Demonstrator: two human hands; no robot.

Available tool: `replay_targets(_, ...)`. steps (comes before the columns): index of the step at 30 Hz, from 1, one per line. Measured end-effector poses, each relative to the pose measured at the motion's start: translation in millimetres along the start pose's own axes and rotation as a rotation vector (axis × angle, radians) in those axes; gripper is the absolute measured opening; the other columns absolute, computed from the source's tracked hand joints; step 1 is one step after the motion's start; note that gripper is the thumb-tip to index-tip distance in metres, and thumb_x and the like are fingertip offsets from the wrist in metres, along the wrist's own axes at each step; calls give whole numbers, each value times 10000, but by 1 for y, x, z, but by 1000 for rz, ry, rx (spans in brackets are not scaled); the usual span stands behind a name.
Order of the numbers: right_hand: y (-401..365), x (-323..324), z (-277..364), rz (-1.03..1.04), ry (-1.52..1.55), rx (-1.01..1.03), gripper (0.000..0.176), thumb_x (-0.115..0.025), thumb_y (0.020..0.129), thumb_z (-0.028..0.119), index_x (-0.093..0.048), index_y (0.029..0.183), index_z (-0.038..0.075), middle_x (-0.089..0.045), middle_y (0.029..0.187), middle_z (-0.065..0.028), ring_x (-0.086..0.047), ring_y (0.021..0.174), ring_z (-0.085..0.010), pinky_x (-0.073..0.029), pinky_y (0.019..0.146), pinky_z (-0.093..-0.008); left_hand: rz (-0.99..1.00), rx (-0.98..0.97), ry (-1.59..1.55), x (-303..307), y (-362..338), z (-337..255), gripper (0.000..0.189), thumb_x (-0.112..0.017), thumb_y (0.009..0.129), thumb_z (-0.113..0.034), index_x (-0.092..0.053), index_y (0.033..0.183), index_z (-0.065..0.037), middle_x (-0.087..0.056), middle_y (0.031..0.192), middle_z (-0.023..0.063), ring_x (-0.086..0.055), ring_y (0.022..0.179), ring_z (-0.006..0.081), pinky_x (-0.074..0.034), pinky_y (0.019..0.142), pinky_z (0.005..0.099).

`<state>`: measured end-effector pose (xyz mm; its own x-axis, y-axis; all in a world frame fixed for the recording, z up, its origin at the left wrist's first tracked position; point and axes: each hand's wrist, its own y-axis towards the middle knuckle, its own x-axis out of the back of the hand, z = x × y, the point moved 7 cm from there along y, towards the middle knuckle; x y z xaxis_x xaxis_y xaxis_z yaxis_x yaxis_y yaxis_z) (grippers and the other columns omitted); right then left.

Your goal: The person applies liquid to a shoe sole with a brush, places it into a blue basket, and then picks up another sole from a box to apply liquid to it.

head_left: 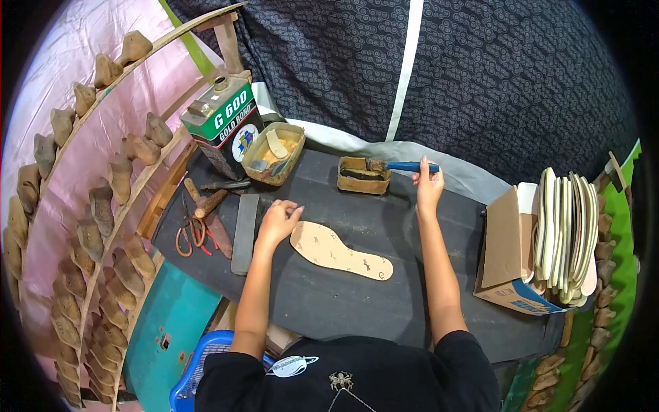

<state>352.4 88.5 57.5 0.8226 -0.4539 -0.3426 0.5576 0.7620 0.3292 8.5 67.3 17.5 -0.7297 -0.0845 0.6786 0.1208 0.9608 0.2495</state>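
My right hand (429, 187) grips the blue handle of a brush (403, 166). The brush's other end reaches into a small cardboard box (362, 182) with dark stuff inside. Loosely curled and holding nothing I can see, my left hand (280, 221) hovers by the broad end of a tan insole (340, 253). The insole lies flat on the dark worktop, its narrow end pointing right, with small dark marks on its face. Just left of that hand is a long grey block (246, 233).
At the back left stand a G 600 can (223, 123) and a plastic tub (273, 154). Scissors (192, 230) and a hammer (202, 200) lie at the left. A carton (515, 261) of stacked insoles (566, 233) sits right. Racks of shoe lasts (103, 206) flank the worktop (316, 309).
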Motion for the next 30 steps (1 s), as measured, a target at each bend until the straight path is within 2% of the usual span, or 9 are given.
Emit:
replay_targets(3, -14, -5, 2, 9, 47, -37, 193, -548, 809, 224, -480, 832, 45, -496, 624, 3, -458, 480, -44, -338, 417, -156, -27, 132, -44, 1, -14, 21, 269, -589, 722, -240, -611, 844, -2, -566, 793, 187, -557, 733, 283, -433, 666, 320)
replay_targets(9, -61, -23, 3, 155, 150, -177, 169, -513, 830, 211, -473, 842, 47, -516, 622, -17, -451, 474, -45, -337, 420, -158, 43, 59, -53, -16, -24, 25, 277, -544, 752, -252, -608, 826, 7, -570, 779, 179, -555, 733, 287, -428, 673, 327)
replay_targets(13, -102, -34, 4, 285, 97, -249, 162, -502, 834, 197, -466, 843, 39, -589, 764, -93, -453, 504, -44, -354, 447, -162, -33, 129, -144, -15, -28, 32, 254, -562, 740, -237, -610, 840, -9, -569, 752, 172, -557, 725, 279, -430, 654, 322)
replay_targets(17, -133, -38, 11, 369, 21, -264, 157, -487, 840, 196, -471, 847, 40, -578, 784, -103, -452, 515, -49, -360, 458, -159, -1, 199, -347, -23, -30, 46, 245, -562, 758, -206, -595, 845, 20, -592, 697, 114, -561, 627, 163, -432, 582, 261)
replay_targets(20, -148, -42, 17, 420, 47, -230, 118, -513, 820, 115, -443, 866, 31, -567, 826, -110, -461, 556, -50, -388, 508, -167, 48, 206, -598, -30, -30, 57, 233, -562, 772, -173, -581, 842, 48, -596, 687, 70, -537, 599, 89, -423, 548, 216)
replay_targets(23, -160, -52, 24, 511, 34, -166, 112, -507, 821, 101, -442, 872, 24, -557, 845, -107, -464, 588, -56, -391, 536, -171, 124, 204, -661, -30, -29, 54, 256, -566, 786, -212, -561, 857, 34, -575, 684, 17, -503, 573, 40, -379, 499, 164)
replay_targets(25, -166, -58, 25, 559, 37, -191, 124, -521, 805, 67, -439, 881, 12, -544, 873, -110, -506, 677, -96, -419, 608, -201, 147, 273, -660, -24, -30, 50, 211, -575, 773, -155, -576, 832, 47, -587, 698, 47, -525, 599, 63, -417, 544, 192)
replay_targets(28, -179, -72, 35, 719, -57, 45, 170, -558, 760, 3, -446, 887, -9, -536, 899, -125, -541, 848, -188, -436, 743, -285, 142, 251, -722, -26, -31, 51, 220, -576, 772, -163, -575, 836, 48, -583, 692, 43, -513, 567, 52, -404, 493, 181)
replay_targets(30, -186, -82, 48, 795, -123, 189, 174, -580, 739, 1, -471, 874, -9, -548, 890, -133, -549, 850, -198, -440, 741, -296, 119, 231, -699, -29, -31, 53, 227, -575, 773, -167, -574, 838, 51, -583, 691, 43, -509, 558, 50, -398, 479, 180)
